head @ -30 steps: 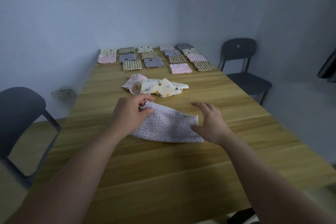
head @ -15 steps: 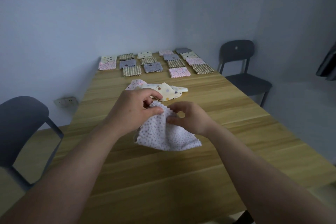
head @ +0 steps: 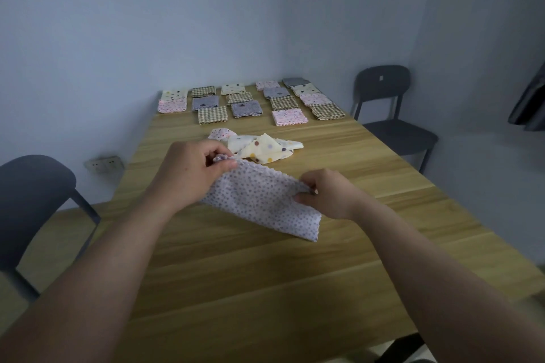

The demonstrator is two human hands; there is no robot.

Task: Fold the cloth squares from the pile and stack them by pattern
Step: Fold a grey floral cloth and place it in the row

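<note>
A white cloth with small purple dots [head: 262, 200] is stretched between my hands over the middle of the wooden table [head: 265, 274]. My left hand [head: 191, 171] pinches its far left corner. My right hand [head: 324, 191] pinches its right corner, and the lower edge hangs down to the tabletop. Just behind lies the small pile of loose cloths [head: 259, 148], a cream one with coloured dots on top. Several folded stacks [head: 250, 100] in checked, grey, pink and cream patterns sit in rows at the table's far end.
A dark chair [head: 389, 115] stands at the table's right side and another chair [head: 32, 203] at the left. A wall socket [head: 103, 163] sits low on the left wall. The table's near edge runs below my forearms.
My hands met at the cloth's top edge, then the right hand slid out to the right corner. The cloth is now spread wide between both hands.
</note>
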